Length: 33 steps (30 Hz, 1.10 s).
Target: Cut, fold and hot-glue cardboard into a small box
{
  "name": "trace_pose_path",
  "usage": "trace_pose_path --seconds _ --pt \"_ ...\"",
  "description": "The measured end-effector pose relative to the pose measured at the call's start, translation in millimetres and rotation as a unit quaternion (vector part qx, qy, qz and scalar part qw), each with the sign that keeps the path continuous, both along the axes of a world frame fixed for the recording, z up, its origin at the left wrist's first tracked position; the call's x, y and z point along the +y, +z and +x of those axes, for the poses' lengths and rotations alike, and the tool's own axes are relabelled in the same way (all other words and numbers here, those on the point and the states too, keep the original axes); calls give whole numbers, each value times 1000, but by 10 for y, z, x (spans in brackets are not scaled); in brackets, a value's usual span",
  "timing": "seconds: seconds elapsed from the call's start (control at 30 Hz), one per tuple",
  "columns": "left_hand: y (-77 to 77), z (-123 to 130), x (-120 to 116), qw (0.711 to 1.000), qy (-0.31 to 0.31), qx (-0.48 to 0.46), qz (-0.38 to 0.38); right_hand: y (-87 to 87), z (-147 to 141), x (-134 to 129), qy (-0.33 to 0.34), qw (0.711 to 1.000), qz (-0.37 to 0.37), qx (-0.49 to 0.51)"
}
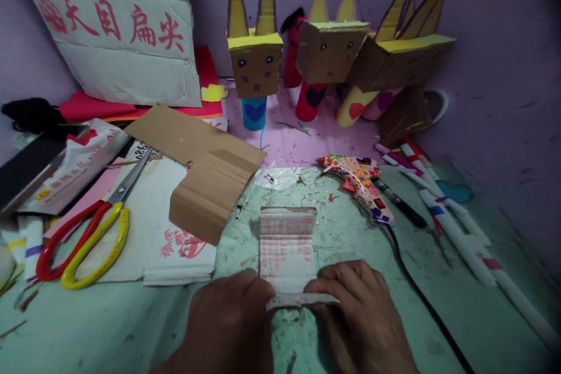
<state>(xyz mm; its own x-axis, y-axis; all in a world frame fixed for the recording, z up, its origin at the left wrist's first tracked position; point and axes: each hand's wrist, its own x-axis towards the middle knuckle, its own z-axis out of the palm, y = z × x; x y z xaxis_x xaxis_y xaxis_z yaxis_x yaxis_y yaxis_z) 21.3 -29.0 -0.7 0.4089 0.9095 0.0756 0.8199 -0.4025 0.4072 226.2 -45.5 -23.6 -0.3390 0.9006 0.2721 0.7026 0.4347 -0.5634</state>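
Observation:
A small strip of cardboard (287, 254), white with red print on its upper face, lies at the near middle of the green table. Its far end is bent up, and its near end is folded up as a narrow flap. My left hand (232, 321) grips the left end of that flap, with thumb and fingers pressed together. On the right end, my right hand (363, 315) holds the flap between thumb and curled fingers. The undersides of both hands are hidden.
Scissors (116, 198) and brown cardboard (210, 169) lie left. A patterned glue gun (362, 184) with a black cord rests right, beside a dark-handled tool (401, 204) and paper tubes (456, 234). Box-headed figures (256, 67) stand at the back near a large white cardboard (118, 29).

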Motion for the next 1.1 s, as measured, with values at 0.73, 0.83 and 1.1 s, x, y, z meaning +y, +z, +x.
trace_pose_path --seconds 0.73,0.83,1.1 --pt "246 167 109 968 92 196 -128 58 -62 216 -59 996 19 -65" --pt "181 138 80 974 99 154 -135 47 -71 235 -56 994 24 -87" --pt "171 174 -1 978 48 194 -60 103 -96 244 -90 989 52 -101"
